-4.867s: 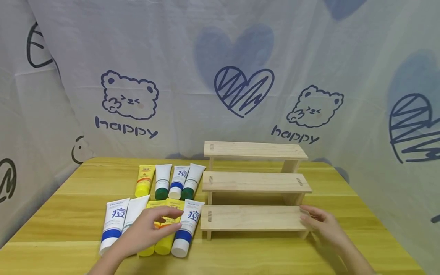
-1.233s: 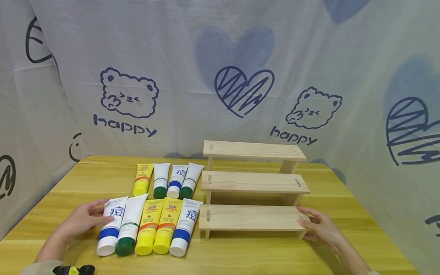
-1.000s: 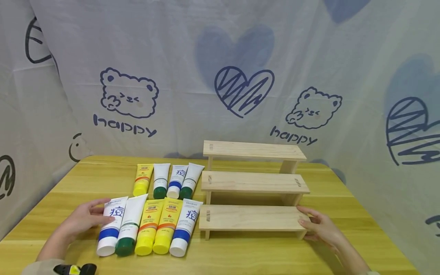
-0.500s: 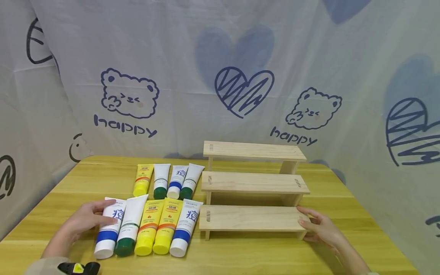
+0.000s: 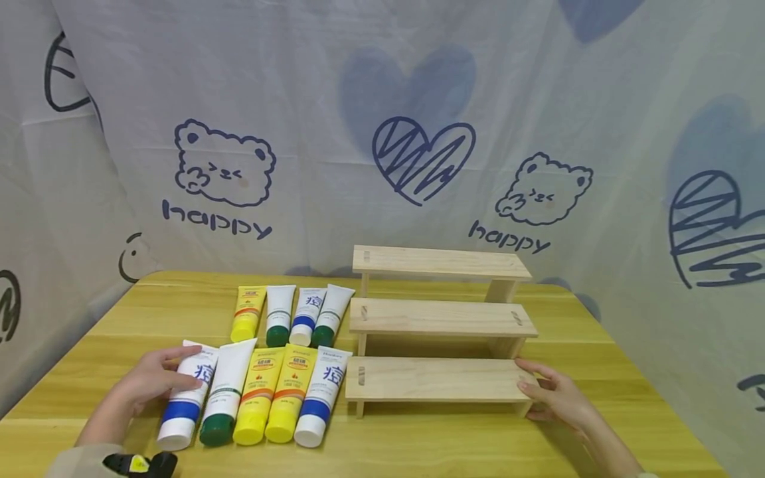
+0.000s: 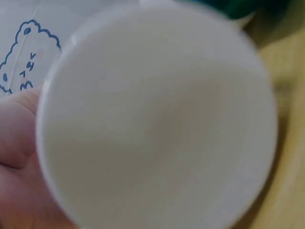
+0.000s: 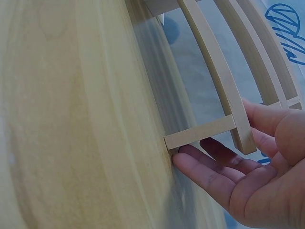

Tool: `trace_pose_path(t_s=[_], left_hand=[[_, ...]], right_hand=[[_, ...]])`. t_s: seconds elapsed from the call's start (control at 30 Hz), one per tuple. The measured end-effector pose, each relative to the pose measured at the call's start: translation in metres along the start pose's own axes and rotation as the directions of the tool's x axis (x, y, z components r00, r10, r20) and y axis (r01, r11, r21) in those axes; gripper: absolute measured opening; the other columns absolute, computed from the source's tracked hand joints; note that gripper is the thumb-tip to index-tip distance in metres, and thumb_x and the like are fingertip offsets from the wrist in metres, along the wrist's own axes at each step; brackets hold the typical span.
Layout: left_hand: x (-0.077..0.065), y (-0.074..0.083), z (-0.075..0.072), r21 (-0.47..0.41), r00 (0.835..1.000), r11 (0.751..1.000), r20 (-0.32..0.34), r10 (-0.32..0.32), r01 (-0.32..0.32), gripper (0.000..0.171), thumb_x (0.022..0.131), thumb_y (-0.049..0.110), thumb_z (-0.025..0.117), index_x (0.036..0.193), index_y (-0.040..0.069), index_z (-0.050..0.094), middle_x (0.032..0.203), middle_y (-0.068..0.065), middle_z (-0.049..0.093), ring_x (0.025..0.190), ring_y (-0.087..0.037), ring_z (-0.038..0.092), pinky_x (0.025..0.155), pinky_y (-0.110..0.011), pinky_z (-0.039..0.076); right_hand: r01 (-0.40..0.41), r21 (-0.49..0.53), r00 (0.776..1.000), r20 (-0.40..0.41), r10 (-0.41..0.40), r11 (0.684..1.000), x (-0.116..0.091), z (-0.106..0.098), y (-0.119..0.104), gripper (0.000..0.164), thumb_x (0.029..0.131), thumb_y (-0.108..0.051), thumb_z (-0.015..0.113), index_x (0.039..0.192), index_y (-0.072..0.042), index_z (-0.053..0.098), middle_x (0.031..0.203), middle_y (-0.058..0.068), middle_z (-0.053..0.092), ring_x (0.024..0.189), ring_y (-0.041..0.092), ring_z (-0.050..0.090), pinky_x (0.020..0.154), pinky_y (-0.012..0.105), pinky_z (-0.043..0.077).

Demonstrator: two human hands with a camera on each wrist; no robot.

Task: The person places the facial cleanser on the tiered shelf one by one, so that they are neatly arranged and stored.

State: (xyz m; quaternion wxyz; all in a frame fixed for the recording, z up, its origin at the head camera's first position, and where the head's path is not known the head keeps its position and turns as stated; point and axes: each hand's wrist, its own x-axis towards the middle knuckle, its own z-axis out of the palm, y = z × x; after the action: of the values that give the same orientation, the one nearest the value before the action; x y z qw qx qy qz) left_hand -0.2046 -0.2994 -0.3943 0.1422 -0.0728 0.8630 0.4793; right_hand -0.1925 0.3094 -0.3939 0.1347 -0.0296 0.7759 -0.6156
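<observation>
My left hand (image 5: 152, 378) grips the leftmost front tube (image 5: 184, 398), white with a blue band and a white cap, thumb and fingers at its two sides. That tube's cap end (image 6: 157, 114) fills most of the left wrist view and hides the fingers. At the right, my right hand (image 5: 558, 392) holds the end of the lowest step of a three-tier wooden display stand (image 5: 436, 378). The right wrist view shows the thumb over the step (image 7: 219, 71) and the other fingers (image 7: 205, 176) under it, by the stand's leg.
Beside the held tube lie a white tube with a green cap (image 5: 227, 392), two yellow tubes (image 5: 259, 395) and another blue-banded tube (image 5: 323, 395). A back row of smaller tubes (image 5: 279, 315) lies behind. A printed curtain (image 5: 311, 186) hangs past the wooden table (image 5: 418, 451).
My left hand has gone from above the yellow tubes to the leftmost tube. That tube's cap end has shifted left, so it lies more slanted. My right hand stays on the stand.
</observation>
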Motion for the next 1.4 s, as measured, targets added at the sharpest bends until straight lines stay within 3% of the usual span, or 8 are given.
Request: trace_pose_path(t_s=[0.27,0.5,0.73,0.93,1.23,1.4], left_hand=[[-0.002,-0.004,-0.003,-0.039,1.000,0.999,0.002,-0.015,0.015,0.082,0.076,0.021,0.072,0.137,-0.001,0.022,0.127,-0.042,0.022,0.098,-0.041,0.043,0.072,-0.041,0.048],[-0.003,-0.011,-0.007,-0.150,0.999,0.989,0.031,0.011,-0.007,0.082,0.079,0.016,0.068,0.139,0.007,0.013,0.134,-0.037,0.012,0.106,-0.045,0.035,0.076,-0.044,0.046],[-0.006,-0.011,-0.013,-0.160,0.999,0.987,-0.021,0.025,-0.028,0.081,0.080,0.015,0.067,0.139,0.005,0.013,0.133,-0.036,0.014,0.107,-0.043,0.035,0.074,-0.035,0.047],[-0.010,-0.001,-0.014,-0.144,0.997,0.988,-0.064,0.047,-0.056,0.085,0.080,0.023,0.068,0.141,0.004,0.012,0.132,-0.036,0.017,0.104,-0.040,0.038,0.070,-0.030,0.046],[-0.012,0.017,-0.009,-0.251,0.994,0.967,-0.104,0.014,-0.040,0.094,0.075,0.028,0.072,0.143,0.013,0.009,0.141,-0.032,0.005,0.121,-0.044,0.021,0.077,-0.028,0.043],[-0.011,0.031,-0.002,-0.253,0.992,0.964,-0.114,0.057,-0.084,0.091,0.076,0.029,0.071,0.143,0.016,0.012,0.142,-0.031,0.003,0.123,-0.045,0.018,0.081,-0.030,0.043]], right_hand=[[0.002,-0.001,1.000,0.002,-0.002,1.000,-0.001,0.000,0.000,0.058,0.089,-0.021,0.056,0.135,0.001,0.029,0.137,0.036,0.010,0.101,0.021,0.049,0.073,0.045,0.049],[0.012,0.003,1.000,-0.006,-0.011,1.000,-0.002,0.000,0.001,0.055,0.089,-0.020,0.056,0.135,-0.001,0.032,0.136,0.037,0.011,0.105,0.024,0.047,0.074,0.047,0.049],[0.012,-0.002,1.000,-0.002,-0.012,1.000,-0.002,0.000,0.000,0.058,0.089,-0.020,0.055,0.135,0.002,0.028,0.138,0.035,0.007,0.113,0.033,0.039,0.075,0.048,0.048],[0.004,-0.002,1.000,-0.002,-0.004,1.000,-0.002,0.001,0.000,0.059,0.089,-0.020,0.056,0.135,0.003,0.027,0.139,0.034,0.006,0.112,0.032,0.040,0.075,0.047,0.048],[0.001,-0.003,1.000,-0.031,-0.001,1.000,-0.001,0.003,0.000,0.058,0.089,-0.018,0.055,0.136,0.003,0.026,0.140,0.031,0.008,0.117,0.041,0.032,0.075,0.048,0.048],[0.011,0.004,1.000,-0.030,-0.011,1.000,0.000,0.002,0.002,0.057,0.089,-0.018,0.055,0.135,0.002,0.028,0.138,0.033,0.010,0.115,0.037,0.036,0.075,0.048,0.048]])
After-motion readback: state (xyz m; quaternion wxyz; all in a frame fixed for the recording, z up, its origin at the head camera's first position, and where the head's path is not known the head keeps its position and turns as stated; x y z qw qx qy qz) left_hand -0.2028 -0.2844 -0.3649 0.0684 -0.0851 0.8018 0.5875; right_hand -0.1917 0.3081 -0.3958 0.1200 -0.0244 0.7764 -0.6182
